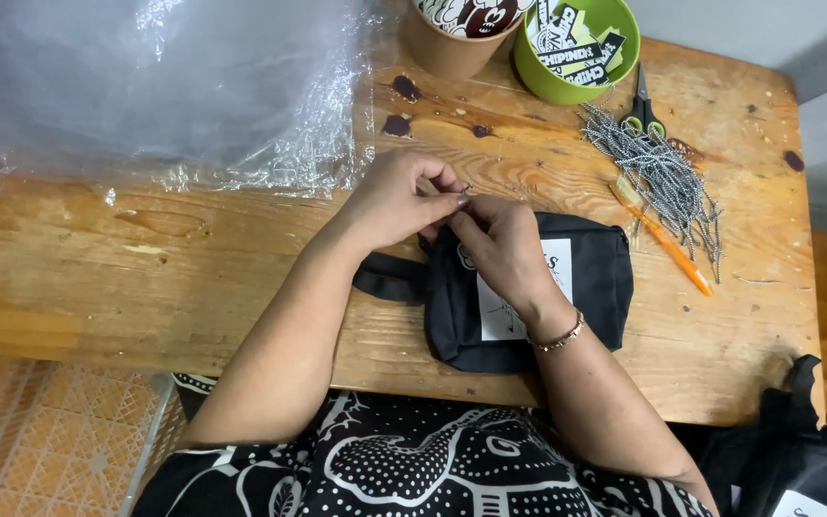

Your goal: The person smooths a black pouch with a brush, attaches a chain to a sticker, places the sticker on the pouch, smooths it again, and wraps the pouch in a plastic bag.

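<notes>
Head view: a small black pouch [528, 297] with a white label lies on the wooden table [145, 258], its strap trailing to the left. The left hand [399, 196] and right hand [502, 244] meet above the pouch's top left corner, fingers pinched shut on something tiny between the fingertips; what it is cannot be told. The step in hand appears to be fastening a small piece at the pouch's top edge, and the next move would call for fine, steady fingertip work there. A heap of beaded chains [662, 177], scissors [643, 105], an orange pen [667, 244], a green bowl [576, 48] and crumpled plastic wrap [155, 86] lie beyond.
</notes>
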